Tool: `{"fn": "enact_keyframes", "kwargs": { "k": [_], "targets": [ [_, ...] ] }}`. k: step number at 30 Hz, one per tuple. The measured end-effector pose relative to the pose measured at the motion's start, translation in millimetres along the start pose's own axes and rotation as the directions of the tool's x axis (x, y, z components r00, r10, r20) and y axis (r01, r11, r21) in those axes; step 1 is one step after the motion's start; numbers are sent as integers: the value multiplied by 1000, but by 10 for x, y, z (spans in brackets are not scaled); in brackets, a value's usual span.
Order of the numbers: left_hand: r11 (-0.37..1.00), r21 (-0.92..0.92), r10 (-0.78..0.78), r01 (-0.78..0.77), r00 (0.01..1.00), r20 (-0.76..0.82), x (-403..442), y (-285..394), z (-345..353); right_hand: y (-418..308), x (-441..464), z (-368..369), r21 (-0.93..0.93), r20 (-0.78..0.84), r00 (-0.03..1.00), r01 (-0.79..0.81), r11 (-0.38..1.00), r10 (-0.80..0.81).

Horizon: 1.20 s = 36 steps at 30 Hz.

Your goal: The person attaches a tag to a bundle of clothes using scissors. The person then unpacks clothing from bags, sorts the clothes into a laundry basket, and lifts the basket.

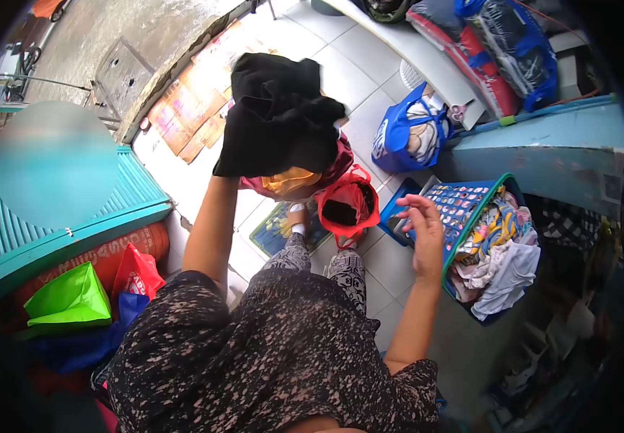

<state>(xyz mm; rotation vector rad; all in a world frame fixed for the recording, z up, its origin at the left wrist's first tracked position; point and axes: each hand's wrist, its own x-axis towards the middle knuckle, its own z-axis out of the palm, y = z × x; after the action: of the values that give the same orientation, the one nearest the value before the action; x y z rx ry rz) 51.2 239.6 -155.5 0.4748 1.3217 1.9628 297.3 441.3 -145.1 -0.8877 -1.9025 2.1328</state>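
A bunched black garment point(279, 119) hangs over the end of my raised left forearm point(209, 227). The cloth covers my left hand, which holds it up with its fingers hidden. My right hand point(425, 234) is lifted near the patterned laundry basket, holding nothing, its fingers loosely curled and apart. Below the garment, maroon and yellow cloth point(290, 180) shows in part. An open red bag point(348, 206) with dark contents is close to my feet. Clothes point(500, 249) fill the green-rimmed basket point(464, 206) to my right.
A blue bag point(409, 133) stuffed with cloth stands on the tiles by a ledge point(543, 144). Packed bags point(500, 58) lie above it. Green point(70, 296) and red bags point(139, 270) sit at left beside an orange gas cylinder point(102, 252). Flattened cardboard point(189, 119) lies ahead.
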Motion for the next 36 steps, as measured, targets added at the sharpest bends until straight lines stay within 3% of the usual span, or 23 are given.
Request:
{"fn": "enact_keyframes", "kwargs": {
  "k": [3, 5, 6, 9, 11, 13, 15, 16, 17, 19, 20, 21, 22, 23, 24, 26, 27, 29, 30, 31, 33, 36],
  "targets": [
    [861, 497, -47, 111, 989, -138, 73, -372, -528, 815, 170, -9, 74, 2, 979, -204, 976, 204],
    [594, 777, -62, 208, 975, -213, 159, -854, -857, 1396, 223, 3, 60, 15, 948, -317, 947, 316],
    [370, 892, -71, 261, 965, -253, 214, -1141, -1010, 1691, 227, -11, 83, 10, 921, -389, 918, 389],
    [34, 926, 20, 377, 926, -377, 319, -1975, -1153, 2613, 177, -133, 18, -50, 812, -582, 813, 582],
    [30, 882, -163, 470, 873, -460, 381, -2350, -1255, 3062, 124, -215, 36, -53, 764, -642, 766, 643],
    [44, 896, -83, 442, 895, -438, 408, -2478, -1246, 3461, 135, -304, 19, -51, 703, -709, 705, 709],
    [-129, 897, 50, 423, 906, -420, 450, -2436, -1053, 3938, 212, -368, -19, -66, 660, -750, 661, 748],
    [-131, 943, 198, 306, 940, -277, 455, -2374, -865, 4140, 269, -394, 4, -71, 660, -750, 662, 748],
    [-151, 971, 340, 186, 932, -126, 420, -2373, -661, 4326, 340, -392, -154, -138, 751, -660, 735, 646],
    [41, 992, 363, -115, 927, 93, 259, -2593, -357, 4703, 546, -400, -474, -184, 903, -427, 770, 388],
    [286, 912, 263, -293, 939, 219, 142, -2812, -236, 4884, 695, -416, -592, -118, 895, -411, 693, 431],
    [413, 904, 41, -107, 994, 99, -120, -3093, -68, 4958, 824, -397, -638, -94, 902, -380, 669, 422],
    [460, 887, -225, 49, 972, 63, -322, -3279, 87, 4935, 972, -356, -682, -68, 908, -346, 645, 414],
    [531, 836, -344, 137, 937, 64, -461, -3529, 131, 4929, 1099, -308, -724, -39, 912, -308, 618, 409],
    [543, 769, -457, 336, 887, -65, -703, -3843, 112, 5006, 1195, -265, -819, -2, 905, -245, 519, 425],
    [483, 738, -495, 472, 842, -214, -1025, -4347, -34, 5182, 1386, -188, -950, 72, 887, -78, 301, 457],
    [448, 700, -524, 556, 798, -299, -1190, -4569, -116, 5269, 1462, -164, -963, 105, 882, -25, 268, 459],
    [551, 212, -674, 807, 580, -459, -1666, -5128, -254, 5403, 1587, -94, -974, 178, 870, 90, 206, 460],
    [523, -79, -785, 849, 443, -434, -1508, -5093, -146, 5379, 1624, -98, -965, 203, 955, 158, 208, 217],
    [473, -337, -863, 814, 351, -364, -1325, -5066, -60, 5485, 1668, -71, -946, 181, 956, 105, 307, 230],
    [435, -567, -897, 700, 284, -337, -1168, -5367, 39, 5716, 1848, -78, -878, 129, 956, -14, 478, 264],
    [298, -784, -942, 545, 33, -335, -827, -6012, -5, 5865, 2109, -166, -905, 250, 818, 7, 426, 518]
  ]
}}
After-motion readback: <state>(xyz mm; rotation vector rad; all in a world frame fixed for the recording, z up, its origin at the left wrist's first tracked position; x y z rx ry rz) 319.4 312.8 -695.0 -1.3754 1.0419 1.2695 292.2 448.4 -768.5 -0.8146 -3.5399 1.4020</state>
